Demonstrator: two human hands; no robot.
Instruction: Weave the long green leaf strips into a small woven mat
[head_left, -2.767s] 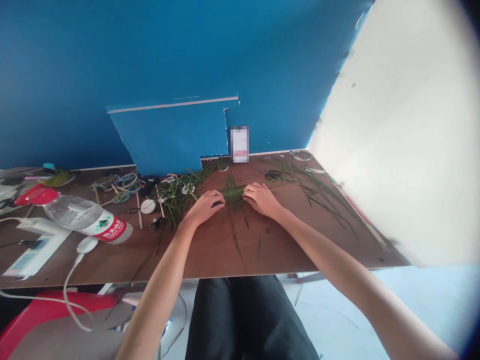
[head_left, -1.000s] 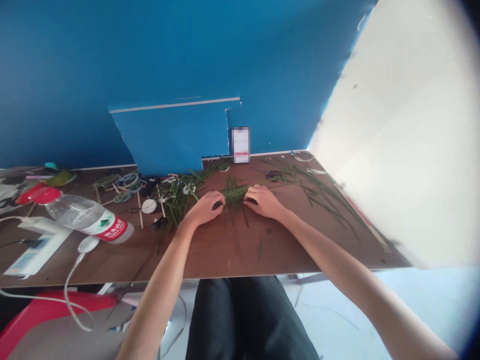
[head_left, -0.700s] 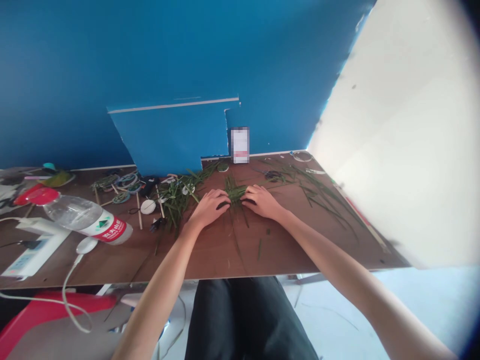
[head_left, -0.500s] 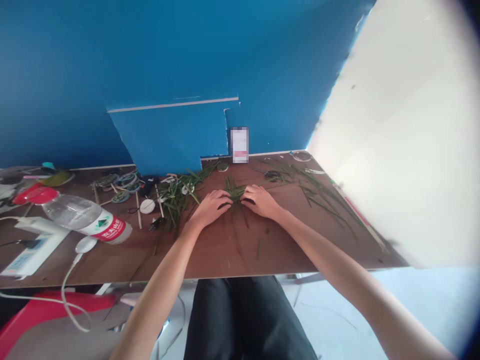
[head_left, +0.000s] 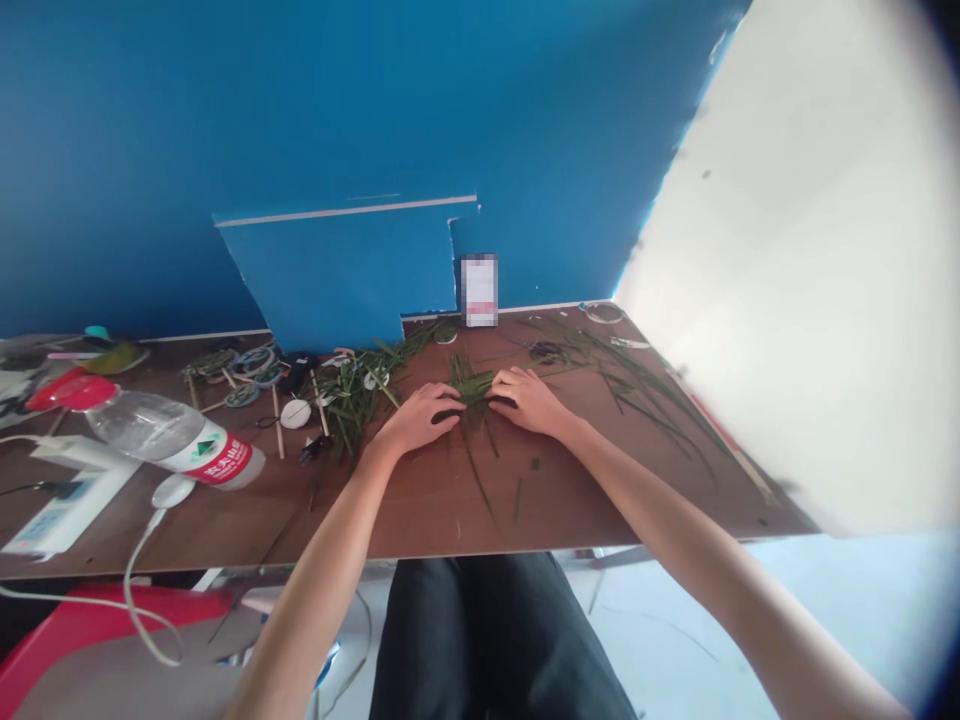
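Note:
A small weave of green grass blades lies on the brown table, with loose ends sticking out towards the back and front. My left hand has its fingers curled down on the left side of this weave. On the right side, my right hand pinches the weave's edge between thumb and fingers. Both fingertips partly hide the blades they grip. One long blade trails towards the table's front edge, and a short cut piece lies beside it.
Left of my hands is a heap of grass blades. Further left lie a water bottle, a power strip, a white charger puck and several round discs. More blades spread at right. A white pixelated card stands against the blue wall.
My right hand has shifted slightly right along the weave, showing a little more of it between my hands. My left hand stays almost in place.

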